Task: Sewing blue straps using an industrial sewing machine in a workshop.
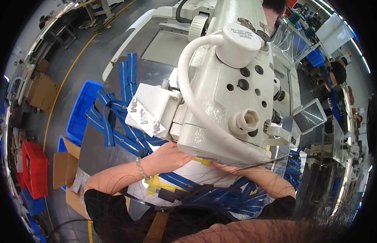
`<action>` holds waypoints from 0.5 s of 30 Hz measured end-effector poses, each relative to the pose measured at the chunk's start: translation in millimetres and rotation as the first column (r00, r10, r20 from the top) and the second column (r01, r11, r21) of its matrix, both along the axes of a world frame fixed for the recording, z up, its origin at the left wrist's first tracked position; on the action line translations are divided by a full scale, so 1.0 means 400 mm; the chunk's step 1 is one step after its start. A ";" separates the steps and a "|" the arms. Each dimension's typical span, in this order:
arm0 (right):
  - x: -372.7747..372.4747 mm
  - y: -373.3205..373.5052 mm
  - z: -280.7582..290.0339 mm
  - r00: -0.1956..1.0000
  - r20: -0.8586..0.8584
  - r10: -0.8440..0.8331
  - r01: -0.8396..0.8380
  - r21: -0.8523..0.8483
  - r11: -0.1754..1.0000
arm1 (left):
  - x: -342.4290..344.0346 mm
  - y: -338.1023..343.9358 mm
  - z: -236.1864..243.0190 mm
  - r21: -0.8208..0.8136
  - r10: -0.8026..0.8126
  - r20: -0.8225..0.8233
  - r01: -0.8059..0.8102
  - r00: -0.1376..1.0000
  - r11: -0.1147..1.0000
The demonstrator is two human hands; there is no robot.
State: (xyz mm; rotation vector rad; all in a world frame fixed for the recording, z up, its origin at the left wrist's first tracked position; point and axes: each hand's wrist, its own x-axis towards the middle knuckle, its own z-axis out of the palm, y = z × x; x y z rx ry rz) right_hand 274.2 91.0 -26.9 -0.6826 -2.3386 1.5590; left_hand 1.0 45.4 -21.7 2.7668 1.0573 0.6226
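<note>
1. The left hand lies at the middle of the view, reaching under the head of the white sewing machine. Its fingers are hidden by the machine, so I cannot tell whether they are spread or gripping; a bead bracelet sits at the wrist.
2. The right hand is out of sight under the machine at about 4 o'clock from the left; only the forearm shows, so its state cannot be told.
3. The work in hand, a white piece with blue straps and a yellow tag, lies on the worktop just at 5 o'clock from the left hand, running under the machine.
4. A fan of blue straps lies at 10 o'clock, well apart from the hands; more gather at 6 o'clock near the body.
5. Judging by this, sewing looks mid-way: one piece is at the needle and many straps wait.
6. A blue bin stands at 9 o'clock.
</note>
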 end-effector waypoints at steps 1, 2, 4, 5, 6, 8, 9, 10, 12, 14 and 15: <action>0.003 0.004 0.005 0.969 0.244 0.033 -0.187 0.641 0.745 | 0.005 0.001 -0.002 0.020 0.003 0.017 -0.003 1.000 1.000; 0.002 0.007 0.009 0.925 0.378 -0.041 -0.334 0.859 0.387 | 0.006 0.001 -0.002 0.038 0.009 0.005 -0.009 1.000 0.999; -0.003 0.017 0.023 0.896 0.434 -0.095 -0.432 0.901 0.046 | 0.009 0.000 0.002 0.041 0.004 0.041 -0.006 0.999 0.999; -0.006 0.022 0.034 0.896 0.436 -0.084 -0.439 0.898 -0.025 | 0.009 -0.002 0.007 0.040 0.004 0.045 -0.005 0.999 0.999; -0.009 0.028 0.046 0.897 0.435 -0.082 -0.438 0.898 -0.027 | 0.009 -0.003 0.012 0.040 0.003 0.049 -0.005 0.999 0.999; -0.015 0.041 0.075 0.895 0.416 -0.162 -0.445 0.808 -0.386 | 0.004 -0.007 0.025 0.133 -0.025 -0.195 0.052 0.980 0.990; -0.018 0.047 0.089 0.866 0.471 -0.171 -0.497 0.764 -0.412 | 0.005 -0.006 0.029 0.128 -0.024 -0.160 0.044 0.987 0.991; -0.024 0.059 0.101 0.865 0.471 -0.173 -0.483 0.692 -0.536 | 0.007 -0.005 0.030 0.143 -0.013 -0.150 0.035 0.989 0.989; -0.041 0.057 0.117 0.865 0.470 -0.176 -0.461 0.607 -0.647 | 0.007 -0.005 0.029 0.157 -0.005 -0.141 0.028 0.990 0.987; -0.054 0.046 0.128 0.915 0.391 0.099 -0.395 0.819 0.416 | 0.006 -0.005 0.019 0.112 0.014 -0.165 0.005 0.986 0.994; -0.058 0.043 0.133 0.938 0.320 0.135 -0.329 0.692 0.642 | 0.004 -0.003 0.011 0.097 0.009 -0.147 0.006 0.989 0.995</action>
